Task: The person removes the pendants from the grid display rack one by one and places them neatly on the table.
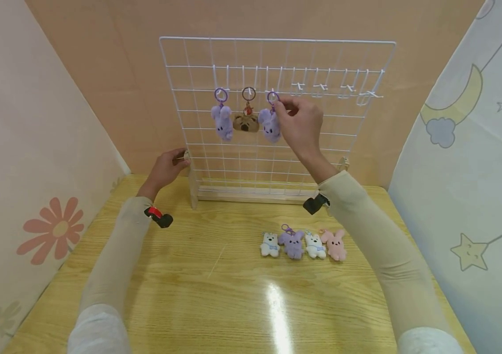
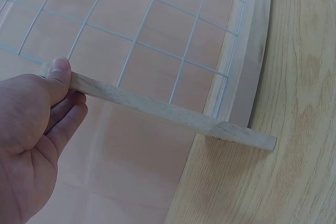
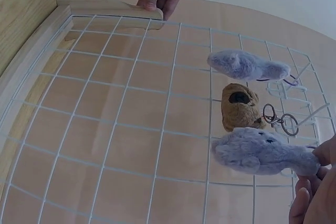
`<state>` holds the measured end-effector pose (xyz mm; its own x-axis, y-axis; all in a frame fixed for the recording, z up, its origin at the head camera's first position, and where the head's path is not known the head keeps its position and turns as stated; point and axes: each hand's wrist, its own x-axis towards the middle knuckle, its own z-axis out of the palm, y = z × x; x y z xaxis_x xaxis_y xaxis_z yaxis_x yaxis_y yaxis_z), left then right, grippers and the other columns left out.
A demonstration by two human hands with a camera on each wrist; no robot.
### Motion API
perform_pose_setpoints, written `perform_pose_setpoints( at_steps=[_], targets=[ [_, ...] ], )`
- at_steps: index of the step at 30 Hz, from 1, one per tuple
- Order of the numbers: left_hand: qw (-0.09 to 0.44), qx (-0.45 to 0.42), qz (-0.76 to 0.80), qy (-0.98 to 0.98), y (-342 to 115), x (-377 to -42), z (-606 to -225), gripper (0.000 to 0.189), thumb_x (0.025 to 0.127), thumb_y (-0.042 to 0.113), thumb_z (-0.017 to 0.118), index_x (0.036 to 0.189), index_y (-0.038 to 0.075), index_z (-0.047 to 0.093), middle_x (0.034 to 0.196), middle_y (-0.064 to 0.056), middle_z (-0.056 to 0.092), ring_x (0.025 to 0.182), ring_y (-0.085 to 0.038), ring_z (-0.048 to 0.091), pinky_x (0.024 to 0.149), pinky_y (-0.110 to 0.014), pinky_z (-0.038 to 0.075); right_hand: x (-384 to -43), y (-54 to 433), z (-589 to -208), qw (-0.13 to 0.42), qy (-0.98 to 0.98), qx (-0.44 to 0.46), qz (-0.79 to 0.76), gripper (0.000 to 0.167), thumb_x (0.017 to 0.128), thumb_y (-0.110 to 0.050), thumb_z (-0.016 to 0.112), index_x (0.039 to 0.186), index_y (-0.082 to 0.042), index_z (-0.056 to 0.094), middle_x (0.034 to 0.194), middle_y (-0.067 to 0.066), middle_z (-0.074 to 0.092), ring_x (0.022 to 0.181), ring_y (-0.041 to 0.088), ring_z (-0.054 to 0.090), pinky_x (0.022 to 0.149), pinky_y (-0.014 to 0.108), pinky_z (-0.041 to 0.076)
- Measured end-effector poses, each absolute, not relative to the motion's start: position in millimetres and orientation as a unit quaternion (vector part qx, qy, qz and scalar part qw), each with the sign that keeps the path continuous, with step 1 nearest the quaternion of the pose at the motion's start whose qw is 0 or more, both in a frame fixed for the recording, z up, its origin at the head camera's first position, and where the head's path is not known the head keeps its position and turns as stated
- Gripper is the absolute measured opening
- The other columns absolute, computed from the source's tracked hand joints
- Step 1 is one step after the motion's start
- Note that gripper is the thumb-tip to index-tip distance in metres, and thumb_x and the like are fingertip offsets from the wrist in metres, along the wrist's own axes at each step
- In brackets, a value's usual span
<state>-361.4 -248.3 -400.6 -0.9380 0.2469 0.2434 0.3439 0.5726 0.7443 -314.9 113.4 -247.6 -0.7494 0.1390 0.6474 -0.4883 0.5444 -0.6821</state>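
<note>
My right hand point(image 1: 301, 123) pinches the top of a purple plush keychain point(image 1: 270, 127), near its ring, which overlaps a hook of the white wire grid point(image 1: 317, 132). The right wrist view shows the fingers at the plush's ear end, partly cut off by the frame edge. Left of it hang a brown bear-head keychain point(image 1: 245, 124) and another purple plush keychain point(image 1: 222, 123), each by its ring on a hook. My left hand point(image 2: 31, 114) grips the upper end of the grid's wooden side support point(image 2: 157, 109) between thumb and fingers.
Several bare white hooks point(image 1: 321, 87) line the grid's right side. On the wooden table point(image 1: 180, 295), in a row, lie a white plush point(image 1: 270, 245), a purple plush point(image 1: 293, 244), a second white plush point(image 1: 315, 246) and a pink plush point(image 1: 336, 246). Patterned panels point(image 1: 463, 172) flank the table.
</note>
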Motion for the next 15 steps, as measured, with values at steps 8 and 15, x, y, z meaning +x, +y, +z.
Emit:
perform_pose_setpoints(
  at_steps=[8, 15],
  targets=[
    [0.06, -0.171, -0.43, -0.884, -248.2, -362.8, -402.8, 0.058, 0.107, 0.02, 0.057, 0.154, -0.007, 0.037, 0.148, -0.029, 0.05, 0.132, -0.043, 0.055, 0.107, -0.055, 0.047, -314.2, 116.4, -245.8, 0.347, -0.807, 0.106, 0.466, 0.022, 0.098, -0.021, 0.068, 0.106, -0.005, 0.081, 0.096, 0.009, 0.078, 0.07, 0.011, 0.058, 0.061, 0.018, 0.045],
    [0.063, -0.172, -0.43, -0.884, -248.0, -362.3, -402.2, 0.057, 0.107, 0.019, 0.058, 0.154, -0.007, 0.038, 0.148, -0.029, 0.05, 0.132, -0.044, 0.055, 0.107, -0.055, 0.048, -310.3, 118.7, -243.9, 0.345, -0.802, 0.107, 0.475, 0.021, 0.098, -0.019, 0.067, 0.106, -0.003, 0.08, 0.095, 0.011, 0.078, 0.069, 0.012, 0.059, 0.061, 0.018, 0.046]
  ],
)
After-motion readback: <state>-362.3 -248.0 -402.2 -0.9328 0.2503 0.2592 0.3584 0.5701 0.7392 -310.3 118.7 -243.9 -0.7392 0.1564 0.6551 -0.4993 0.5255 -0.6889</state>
